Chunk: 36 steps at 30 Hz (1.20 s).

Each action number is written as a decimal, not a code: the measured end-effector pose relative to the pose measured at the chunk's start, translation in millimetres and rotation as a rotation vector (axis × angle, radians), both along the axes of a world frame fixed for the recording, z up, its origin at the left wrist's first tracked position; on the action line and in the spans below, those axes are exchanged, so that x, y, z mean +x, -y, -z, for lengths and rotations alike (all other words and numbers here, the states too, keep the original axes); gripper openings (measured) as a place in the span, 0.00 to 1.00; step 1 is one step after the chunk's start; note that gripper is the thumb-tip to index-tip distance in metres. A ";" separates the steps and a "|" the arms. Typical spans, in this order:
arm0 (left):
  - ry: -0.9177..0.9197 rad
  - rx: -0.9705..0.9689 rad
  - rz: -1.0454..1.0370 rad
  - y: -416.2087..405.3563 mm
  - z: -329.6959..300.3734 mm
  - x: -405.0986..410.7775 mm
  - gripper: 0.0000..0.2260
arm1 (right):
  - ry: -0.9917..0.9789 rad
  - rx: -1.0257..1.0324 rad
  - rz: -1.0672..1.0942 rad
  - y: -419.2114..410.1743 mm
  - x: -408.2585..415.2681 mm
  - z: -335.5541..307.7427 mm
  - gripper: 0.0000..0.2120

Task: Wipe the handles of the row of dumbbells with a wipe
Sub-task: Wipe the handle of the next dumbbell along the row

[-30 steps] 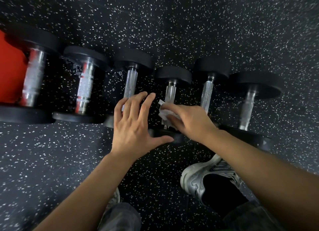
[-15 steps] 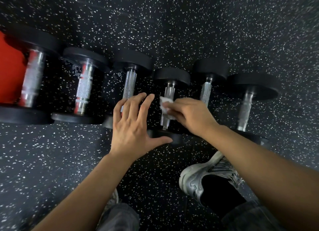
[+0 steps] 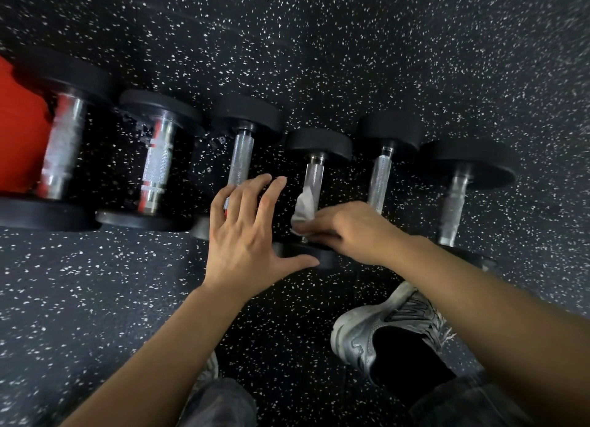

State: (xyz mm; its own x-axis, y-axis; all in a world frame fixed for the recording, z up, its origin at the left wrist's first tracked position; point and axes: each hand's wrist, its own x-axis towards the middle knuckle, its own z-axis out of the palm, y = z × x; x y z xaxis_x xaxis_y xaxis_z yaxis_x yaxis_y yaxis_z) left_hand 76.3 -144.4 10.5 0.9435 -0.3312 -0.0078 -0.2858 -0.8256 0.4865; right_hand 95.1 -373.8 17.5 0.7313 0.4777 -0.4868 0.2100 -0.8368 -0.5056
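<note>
Several black dumbbells with knurled chrome handles lie in a row on the speckled rubber floor. My right hand pinches a white wipe against the lower part of the fourth dumbbell's handle. My left hand hovers with fingers spread, over the near end of the third dumbbell, its thumb beside the fourth dumbbell's near weight. Further right lie the fifth dumbbell and the sixth.
Two larger dumbbells lie at the left, by a red surface. My grey sneaker stands on the floor just below my right forearm, and my knees show at the bottom edge.
My right hand has slid the wipe back down the fourth handle toward the near weight. The left hand has stayed in place.
</note>
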 end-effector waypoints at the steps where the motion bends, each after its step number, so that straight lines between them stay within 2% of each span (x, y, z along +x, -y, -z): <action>1: 0.003 -0.001 -0.001 0.0 0.5 -0.1 0.55 | -0.038 0.052 0.062 -1.4 -0.7 -1.1 0.17; 3: 0.009 -0.002 -0.002 0.1 0.9 -0.2 0.55 | -0.058 0.116 0.177 -0.4 3.3 -1.3 0.18; 9: 0.014 -0.003 0.001 0.3 0.7 0.0 0.55 | 0.110 -0.039 0.124 10.3 25.1 2.7 0.19; 12: 0.016 0.000 -0.004 0.6 0.4 0.1 0.55 | 0.222 0.005 0.269 16.6 28.0 6.1 0.21; 14: 0.020 0.003 -0.003 0.8 0.3 0.1 0.55 | 0.222 -0.004 0.306 19.9 28.6 8.5 0.22; 21: 0.012 0.001 -0.007 0.6 0.0 -0.2 0.56 | 0.229 0.048 0.145 10.3 20.4 9.7 0.18; 27: -0.003 0.003 -0.003 1.2 -0.2 -0.1 0.55 | 0.057 -0.021 -0.106 4.0 -0.4 -5.5 0.20; 30: 0.002 0.005 -0.002 0.2 -0.4 -0.2 0.55 | 0.145 0.101 0.110 2.1 -2.8 -6.4 0.19; 33: -0.003 0.011 0.005 -0.3 -0.9 0.3 0.55 | 0.269 0.067 0.334 1.1 9.5 -0.7 0.18; 36: -0.020 0.012 0.010 -0.1 -1.5 0.7 0.55 | 0.259 0.004 0.226 1.1 9.4 1.8 0.17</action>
